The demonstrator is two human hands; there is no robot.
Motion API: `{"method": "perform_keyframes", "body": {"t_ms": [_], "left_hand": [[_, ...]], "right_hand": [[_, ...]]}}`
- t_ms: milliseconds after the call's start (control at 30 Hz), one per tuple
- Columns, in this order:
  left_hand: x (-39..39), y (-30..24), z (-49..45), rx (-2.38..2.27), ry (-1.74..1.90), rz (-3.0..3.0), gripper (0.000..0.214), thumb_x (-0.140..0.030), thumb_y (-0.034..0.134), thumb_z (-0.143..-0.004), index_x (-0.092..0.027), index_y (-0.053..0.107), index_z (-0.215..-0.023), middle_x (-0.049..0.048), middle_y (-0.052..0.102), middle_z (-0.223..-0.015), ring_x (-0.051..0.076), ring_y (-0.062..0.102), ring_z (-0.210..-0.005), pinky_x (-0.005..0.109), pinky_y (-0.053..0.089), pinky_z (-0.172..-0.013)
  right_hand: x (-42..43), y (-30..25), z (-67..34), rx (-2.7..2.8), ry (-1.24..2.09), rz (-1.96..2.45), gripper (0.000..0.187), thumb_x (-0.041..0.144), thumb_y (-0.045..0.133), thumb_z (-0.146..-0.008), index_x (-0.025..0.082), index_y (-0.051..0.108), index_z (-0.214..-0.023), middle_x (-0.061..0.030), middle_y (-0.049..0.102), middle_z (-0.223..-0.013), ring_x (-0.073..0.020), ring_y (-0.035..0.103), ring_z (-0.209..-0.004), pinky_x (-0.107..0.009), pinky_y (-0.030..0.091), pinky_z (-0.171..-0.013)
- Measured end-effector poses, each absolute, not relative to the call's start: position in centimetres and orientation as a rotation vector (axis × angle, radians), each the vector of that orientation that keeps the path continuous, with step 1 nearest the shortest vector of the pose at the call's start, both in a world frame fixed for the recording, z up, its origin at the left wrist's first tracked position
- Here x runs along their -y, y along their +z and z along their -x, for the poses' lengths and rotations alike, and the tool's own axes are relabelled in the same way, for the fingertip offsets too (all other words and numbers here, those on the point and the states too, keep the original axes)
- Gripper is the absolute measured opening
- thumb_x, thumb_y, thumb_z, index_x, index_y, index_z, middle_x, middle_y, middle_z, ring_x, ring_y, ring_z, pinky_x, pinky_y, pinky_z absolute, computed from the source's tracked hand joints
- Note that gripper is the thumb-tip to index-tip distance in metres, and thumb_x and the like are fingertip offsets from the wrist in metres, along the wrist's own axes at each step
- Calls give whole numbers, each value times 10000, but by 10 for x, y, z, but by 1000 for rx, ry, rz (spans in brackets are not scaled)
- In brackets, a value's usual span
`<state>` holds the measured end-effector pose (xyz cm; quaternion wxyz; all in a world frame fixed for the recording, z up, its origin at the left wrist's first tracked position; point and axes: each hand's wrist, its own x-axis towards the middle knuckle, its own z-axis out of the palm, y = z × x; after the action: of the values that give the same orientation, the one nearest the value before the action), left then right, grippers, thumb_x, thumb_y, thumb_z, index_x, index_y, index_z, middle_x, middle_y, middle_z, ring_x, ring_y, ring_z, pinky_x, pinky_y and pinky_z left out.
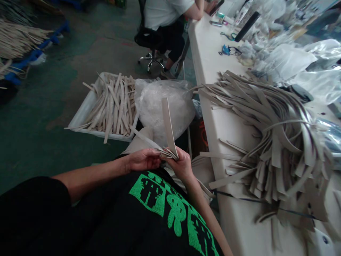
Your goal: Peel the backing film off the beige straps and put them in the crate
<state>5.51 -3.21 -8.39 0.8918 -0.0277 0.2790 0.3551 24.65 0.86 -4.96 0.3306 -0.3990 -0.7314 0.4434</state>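
Note:
Over my lap, both hands meet on a few flat beige strips (169,124). My right hand (182,165) is closed round them, and one strip stands up from it, bent sharply at the grip. My left hand (146,159) is closed at the left ends of the same strips, fingertips pinched together. Another pale strip (145,138) slants up and left from between the hands. To my right, a big heap of similar strips (282,135) lies on the table, several hanging past its edge. What the strips are made of I cannot tell.
A white bin (82,111) full of strips stands ahead on the left, beside a see-through plastic bag (165,103). The white table (204,57) carries scissors (228,36) and plastic wrapping (287,60). A seated person (167,14) is farther off. A blue pallet (50,40) holds more strips.

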Motion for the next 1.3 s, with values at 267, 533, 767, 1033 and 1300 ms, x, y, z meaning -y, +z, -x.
{"method": "perform_keyframes", "body": {"t_ms": [267, 533, 767, 1033, 1300], "left_hand": [[-34, -116, 8, -977, 1215, 413, 376, -334, 472, -1052, -15, 639, -1159, 175, 740, -826, 226, 725, -659, 307, 594, -614], [-80, -86, 85, -1154, 1619, 202, 231, -206, 430, -1061, -138, 620, -948, 25, 645, -636, 75, 542, -438, 131, 362, -402], [-27, -85, 18, -913, 904, -739, 244, -354, 711, -916, -111, 720, -892, 97, 713, -712, 139, 606, -530, 214, 450, -500], [-3, -79, -10, -795, 473, -1072, 361, -514, 675, -925, -160, 732, -887, 73, 710, -789, 145, 603, -630, 219, 421, -546], [-13, -57, -15, -790, 541, -1246, 396, -530, 708, -882, -195, 772, -1083, 106, 751, -998, 235, 667, -898, 300, 512, -794]], "right_hand": [[-1, -35, -267, 1606, 1529, 1026, 282, 472, 829, -792, 198, 793, -735, -65, 749, -708, -207, 657, -629, -303, 527, -617], [5, -34, -276, 1508, 1718, 993, 439, 596, 763, -813, 165, 826, -760, -38, 613, -586, -123, 428, -499, -250, 335, -472], [-27, -38, -262, 1113, 1644, 1077, 572, 528, 787, -811, 110, 766, -1201, 88, 379, -501, -62, 223, -434, -226, 165, -420], [-53, -43, -266, 1014, 1557, 1061, 600, 585, 804, -751, 103, 765, -1106, 106, 354, -489, -65, 233, -452, -233, 203, -440], [-43, -21, -263, 1069, 1458, 1068, 430, 531, 817, -746, 148, 811, -939, 5, 605, -608, -66, 284, -455, -243, 195, -419]]}}
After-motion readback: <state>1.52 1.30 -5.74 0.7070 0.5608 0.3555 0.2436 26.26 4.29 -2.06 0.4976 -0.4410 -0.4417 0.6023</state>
